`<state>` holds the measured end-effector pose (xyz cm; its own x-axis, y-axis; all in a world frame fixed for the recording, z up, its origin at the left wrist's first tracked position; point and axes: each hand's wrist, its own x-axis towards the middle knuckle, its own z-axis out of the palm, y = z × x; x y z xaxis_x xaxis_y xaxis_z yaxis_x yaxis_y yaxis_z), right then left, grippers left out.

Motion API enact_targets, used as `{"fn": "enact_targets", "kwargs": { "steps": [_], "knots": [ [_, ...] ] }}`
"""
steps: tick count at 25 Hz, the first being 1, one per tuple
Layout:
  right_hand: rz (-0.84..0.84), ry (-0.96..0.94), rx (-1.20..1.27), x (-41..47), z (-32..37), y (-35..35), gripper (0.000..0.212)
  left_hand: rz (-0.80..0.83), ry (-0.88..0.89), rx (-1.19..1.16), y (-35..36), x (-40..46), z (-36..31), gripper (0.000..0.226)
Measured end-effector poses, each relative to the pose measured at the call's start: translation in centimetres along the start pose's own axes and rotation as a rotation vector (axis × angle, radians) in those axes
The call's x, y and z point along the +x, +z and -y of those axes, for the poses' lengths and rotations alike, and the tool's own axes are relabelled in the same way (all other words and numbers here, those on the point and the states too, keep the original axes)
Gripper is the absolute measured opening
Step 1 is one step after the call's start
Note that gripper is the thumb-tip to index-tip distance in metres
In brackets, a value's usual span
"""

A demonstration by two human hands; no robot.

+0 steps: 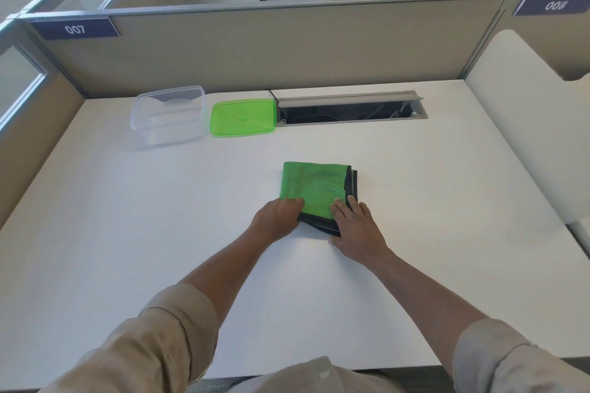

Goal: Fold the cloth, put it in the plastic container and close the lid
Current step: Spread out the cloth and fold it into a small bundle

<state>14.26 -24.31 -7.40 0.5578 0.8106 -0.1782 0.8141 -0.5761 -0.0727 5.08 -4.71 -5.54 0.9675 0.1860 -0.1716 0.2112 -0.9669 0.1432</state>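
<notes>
1. Resting on the white bench [127, 233], a green microfibre cloth [314, 188] with a dark trim lies folded into a compact, roughly square pad, directly ahead of the person and near the bench centre.
2. Left hand [277, 217]: its grip is curled, fingers bent over the near left corner of the cloth; whether the thumb is tucked beneath the layers cannot be told.
3. Right hand [356, 226]: its grip is spread flat, fingers extended and pressing the near right corner, where the dark edges stack.
4. Clear plastic container [169, 115]: stands open and upright at the far left of the bench, well apart from the cloth.
5. Green lid [243, 117]: lies flat just beside the container, on its right, its other end near the open cable tray [351, 112].
6. Governing relation: the container lies forward and to the left of both hands, so the left hand is the nearer; folding appears finished or nearly so, and transfer of the pad would likely follow.
</notes>
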Motion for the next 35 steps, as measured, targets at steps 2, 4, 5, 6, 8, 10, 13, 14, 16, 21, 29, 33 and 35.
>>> {"fn": "enact_targets", "kwargs": {
  "steps": [2,4,5,6,8,10,13,14,16,21,29,33,35],
  "knots": [
    [-0.072,-0.040,-0.057,-0.2,0.2,-0.1,0.061,0.072,-0.025,-0.065,-1.2,0.4,0.7,0.010],
    [-0.136,-0.065,-0.083,-0.3,0.3,-0.1,0.049,0.118,-0.033,-0.094,-2.0,0.6,1.2,0.015],
    [-0.151,-0.071,-0.071,-0.2,0.4,-0.2,0.043,0.124,-0.031,-0.099,-2.2,0.6,1.3,0.016],
    [-0.157,-0.065,-0.048,-0.1,0.6,-0.3,0.040,0.125,-0.028,-0.104,-2.2,0.5,1.4,0.016],
    [-0.153,-0.034,0.016,0.2,0.9,-0.7,0.034,0.115,-0.007,-0.116,-1.8,-0.1,1.7,0.021],
    [-0.161,-0.005,0.063,0.5,1.0,-1.3,0.027,0.086,0.024,-0.171,-1.0,-1.2,2.4,0.039],
    [-0.199,0.038,0.145,0.5,1.0,-1.8,0.027,0.036,0.067,-0.293,0.3,-3.2,3.7,0.074],
    [-0.216,0.048,0.177,0.4,1.1,-1.7,0.027,-0.002,0.087,-0.296,0.8,-3.6,3.9,0.074],
    [-0.236,0.055,0.211,0.2,1.1,-1.4,0.029,-0.115,0.107,-0.277,1.3,-3.9,4.1,0.056],
    [-0.346,-0.046,0.081,-0.6,0.4,-0.6,0.041,-0.193,0.000,-0.372,0.7,-3.3,4.5,0.027],
    [-0.348,0.061,0.564,-0.2,-1.2,0.1,0.034,-0.248,-0.153,-0.688,0.8,-2.5,4.7,0.007],
    [-0.339,0.252,0.865,0.8,-1.7,-0.5,0.021,-0.237,-0.240,-0.694,0.2,-1.6,4.5,0.011],
    [-0.354,0.354,0.973,1.4,-1.9,-0.9,0.016,-0.228,-0.301,-0.714,-0.1,-0.9,4.4,0.015]
  ]
}}
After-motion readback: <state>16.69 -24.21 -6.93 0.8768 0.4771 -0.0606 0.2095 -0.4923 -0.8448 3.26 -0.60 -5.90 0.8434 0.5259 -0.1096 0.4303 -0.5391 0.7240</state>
